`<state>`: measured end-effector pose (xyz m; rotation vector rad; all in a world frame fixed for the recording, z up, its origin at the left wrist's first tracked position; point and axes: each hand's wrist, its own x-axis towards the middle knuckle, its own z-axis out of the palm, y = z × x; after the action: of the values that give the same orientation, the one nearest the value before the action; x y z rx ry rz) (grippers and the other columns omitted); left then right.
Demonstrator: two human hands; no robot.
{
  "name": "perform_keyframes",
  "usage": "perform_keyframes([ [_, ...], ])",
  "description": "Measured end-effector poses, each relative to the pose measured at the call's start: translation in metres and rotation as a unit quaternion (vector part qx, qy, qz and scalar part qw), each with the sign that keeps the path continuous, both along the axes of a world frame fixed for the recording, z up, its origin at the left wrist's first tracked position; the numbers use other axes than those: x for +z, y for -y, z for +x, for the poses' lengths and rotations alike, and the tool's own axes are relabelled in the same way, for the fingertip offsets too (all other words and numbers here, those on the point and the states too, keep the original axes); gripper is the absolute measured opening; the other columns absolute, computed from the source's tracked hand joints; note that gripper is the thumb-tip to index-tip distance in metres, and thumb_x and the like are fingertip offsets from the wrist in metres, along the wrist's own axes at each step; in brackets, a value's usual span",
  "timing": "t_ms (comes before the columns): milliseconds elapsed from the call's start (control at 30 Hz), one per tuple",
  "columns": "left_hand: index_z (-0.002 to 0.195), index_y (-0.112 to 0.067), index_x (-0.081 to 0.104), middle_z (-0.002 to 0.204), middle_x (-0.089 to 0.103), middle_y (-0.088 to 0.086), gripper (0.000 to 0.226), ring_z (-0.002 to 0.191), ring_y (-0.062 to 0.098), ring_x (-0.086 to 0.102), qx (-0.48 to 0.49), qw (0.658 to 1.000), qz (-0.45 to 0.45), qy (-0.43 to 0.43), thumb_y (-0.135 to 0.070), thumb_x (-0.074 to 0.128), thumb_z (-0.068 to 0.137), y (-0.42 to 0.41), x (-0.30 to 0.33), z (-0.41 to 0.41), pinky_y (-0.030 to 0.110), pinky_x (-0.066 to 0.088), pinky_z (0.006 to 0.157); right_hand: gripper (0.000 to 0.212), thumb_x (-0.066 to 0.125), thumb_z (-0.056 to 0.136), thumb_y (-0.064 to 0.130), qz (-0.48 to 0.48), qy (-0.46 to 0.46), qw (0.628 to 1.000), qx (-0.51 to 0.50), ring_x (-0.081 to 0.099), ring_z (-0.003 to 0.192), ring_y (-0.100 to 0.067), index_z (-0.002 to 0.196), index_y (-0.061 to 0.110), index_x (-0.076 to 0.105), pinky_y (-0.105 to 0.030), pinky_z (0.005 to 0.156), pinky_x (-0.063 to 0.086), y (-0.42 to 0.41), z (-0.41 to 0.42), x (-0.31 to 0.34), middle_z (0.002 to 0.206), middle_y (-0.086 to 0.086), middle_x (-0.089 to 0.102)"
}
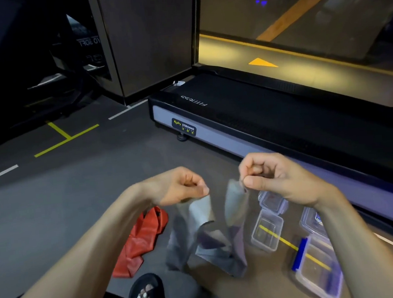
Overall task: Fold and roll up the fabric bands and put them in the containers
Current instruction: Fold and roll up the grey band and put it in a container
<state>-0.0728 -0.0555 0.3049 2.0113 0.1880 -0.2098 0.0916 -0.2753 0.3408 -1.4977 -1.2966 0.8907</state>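
Dark gym flooring (53,209) lies beneath a grey fabric band (205,233), pinched at its top corners by the left hand (179,186) and right hand (271,178), apparently being spread for folding, which next calls for the corners being brought together.

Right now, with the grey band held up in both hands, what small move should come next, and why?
Probably bring the left hand across to the right hand so the pinched ends meet. The grey band hangs between them in a loose sag, not yet folded, and the clear containers wait on the floor.
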Motion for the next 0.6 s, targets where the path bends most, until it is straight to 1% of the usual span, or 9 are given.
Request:
perform_keyframes([
  [67, 0.082, 0.005, 0.06, 0.063, 0.037, 0.005, 0.031, 0.056, 0.01, 0.029, -0.009, 1.0, 0.019, 0.0, -0.017, 0.059, 0.104, 0.004, 0.0, 0.002, 0.019, 0.026, 0.049, 0.002, 0.065, 0.095, 0.009, 0.016, -0.005, 0.999, 0.031, 0.06, 0.084, -0.028, 0.095, 0.009, 0.064, -0.048, 0.079, 0.049, -0.009, -0.018, 0.005, 0.084, -0.011, 0.066],
  [100, 0.077, -0.003, 0.061, 0.062, 0.039, 0.001, 0.029, 0.056, 0.009, 0.03, -0.012, 1.0, 0.022, 0.002, -0.015, 0.059, 0.103, 0.006, 0.001, 0.002, 0.018, 0.026, 0.049, 0.002, 0.065, 0.096, 0.008, 0.021, 0.006, 0.999, 0.038, 0.059, 0.083, -0.027, 0.096, 0.008, 0.063, -0.047, 0.078, 0.048, -0.014, -0.025, 0.004, 0.084, -0.011, 0.066],
  [167, 0.065, -0.021, 0.057, 0.059, 0.039, -0.008, 0.038, 0.055, 0.006, 0.03, -0.014, 1.0, 0.019, 0.02, -0.009, 0.06, 0.102, 0.008, 0.004, 0.003, 0.017, 0.026, 0.049, 0.003, 0.067, 0.096, 0.007, 0.03, 0.052, 0.998, 0.016, 0.058, 0.08, -0.018, 0.095, 0.006, 0.064, -0.035, 0.076, 0.047, -0.026, -0.035, -0.004, 0.089, -0.006, 0.066],
  [200, 0.062, -0.023, 0.054, 0.058, 0.037, -0.012, 0.043, 0.054, 0.004, 0.028, -0.018, 0.999, 0.022, 0.031, -0.007, 0.06, 0.101, 0.008, 0.005, 0.002, 0.017, 0.025, 0.048, 0.004, 0.068, 0.096, 0.007, 0.039, 0.087, 0.995, -0.005, 0.06, 0.08, -0.016, 0.094, 0.008, 0.065, -0.033, 0.078, 0.048, -0.031, -0.036, -0.011, 0.094, -0.003, 0.066],
  [267, 0.062, -0.02, 0.056, 0.058, 0.035, -0.01, 0.041, 0.055, 0.004, 0.028, -0.032, 0.998, 0.034, 0.044, -0.01, 0.063, 0.101, 0.008, 0.008, 0.0, 0.018, 0.025, 0.049, 0.005, 0.069, 0.095, 0.013, 0.044, 0.132, 0.99, -0.029, 0.064, 0.095, -0.014, 0.092, 0.016, 0.067, -0.039, 0.088, 0.052, -0.037, -0.034, -0.025, 0.109, 0.002, 0.063],
  [367, 0.073, 0.002, 0.058, 0.064, 0.037, 0.004, 0.032, 0.061, 0.013, 0.03, -0.055, 0.996, 0.042, 0.059, -0.015, 0.067, 0.099, 0.007, 0.011, -0.002, 0.024, 0.027, 0.053, 0.007, 0.066, 0.096, 0.02, 0.015, 0.086, 0.996, -0.004, 0.059, 0.126, -0.015, 0.092, 0.026, 0.065, -0.044, 0.108, 0.047, -0.039, -0.032, -0.037, 0.133, 0.002, 0.059],
  [467, 0.074, -0.01, 0.064, 0.067, 0.044, 0.004, 0.025, 0.065, 0.018, 0.036, -0.057, 0.995, 0.033, 0.07, -0.017, 0.069, 0.098, 0.005, 0.011, -0.002, 0.031, 0.031, 0.06, 0.002, 0.061, 0.099, 0.018, 0.008, 0.033, 0.999, 0.021, 0.061, 0.117, -0.029, 0.098, 0.019, 0.06, -0.05, 0.107, 0.043, -0.037, -0.03, -0.037, 0.126, -0.016, 0.064],
  [533, 0.079, -0.016, 0.07, 0.069, 0.053, 0.003, 0.018, 0.067, 0.016, 0.042, -0.053, 0.995, 0.023, 0.079, -0.02, 0.071, 0.096, 0.002, 0.01, -0.003, 0.031, 0.036, 0.065, 0.004, 0.061, 0.1, 0.019, -0.012, 0.017, 0.999, 0.029, 0.061, 0.112, -0.028, 0.098, 0.016, 0.059, -0.045, 0.101, 0.046, -0.034, -0.025, -0.033, 0.123, -0.012, 0.066],
  [600, 0.084, -0.018, 0.075, 0.069, 0.061, 0.003, 0.012, 0.068, 0.011, 0.048, -0.044, 0.995, 0.019, 0.083, -0.025, 0.075, 0.094, 0.0, 0.011, -0.005, 0.029, 0.039, 0.066, 0.005, 0.064, 0.099, 0.017, -0.041, 0.03, 0.998, 0.039, 0.06, 0.095, -0.017, 0.098, 0.014, 0.061, -0.035, 0.088, 0.046, -0.03, -0.02, -0.028, 0.105, -0.001, 0.066],
])
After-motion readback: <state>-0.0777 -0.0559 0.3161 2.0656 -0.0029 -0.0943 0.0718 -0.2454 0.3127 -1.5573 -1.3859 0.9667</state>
